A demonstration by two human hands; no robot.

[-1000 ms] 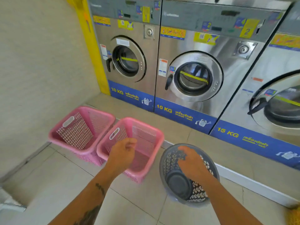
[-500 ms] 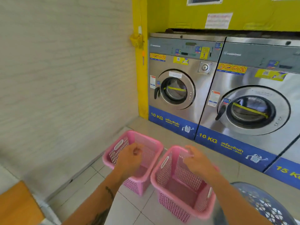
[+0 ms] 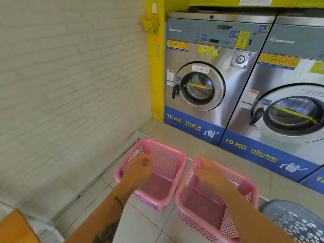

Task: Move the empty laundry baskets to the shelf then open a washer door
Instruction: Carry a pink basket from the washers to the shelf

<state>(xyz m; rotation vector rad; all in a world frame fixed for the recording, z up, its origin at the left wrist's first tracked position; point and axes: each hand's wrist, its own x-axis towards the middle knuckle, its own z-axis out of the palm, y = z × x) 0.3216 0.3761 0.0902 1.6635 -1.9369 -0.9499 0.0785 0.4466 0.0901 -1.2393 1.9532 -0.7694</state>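
Two empty pink laundry baskets stand side by side on the tiled floor. My left hand (image 3: 138,166) is curled over the left rim of the left pink basket (image 3: 164,165), beside its handle slot. My right hand (image 3: 206,170) is closed on the far left corner of the right pink basket (image 3: 206,207). A round grey-blue basket (image 3: 296,223) sits at the bottom right, untouched. Behind them, the left 10 KG washer door (image 3: 201,86) and the second washer door (image 3: 294,114) are both closed, each with a black handle on its left.
A pale brick wall runs along the left. A yellow pillar (image 3: 156,71) carries a small yellow hanging basket (image 3: 150,23). The washers stand on a raised tiled step (image 3: 175,135). A wooden surface (image 3: 15,228) shows at the bottom left.
My left hand shifted from the right pink basket to the left one. My right hand left the round grey-blue basket and took the right pink basket. The view swung left and up.
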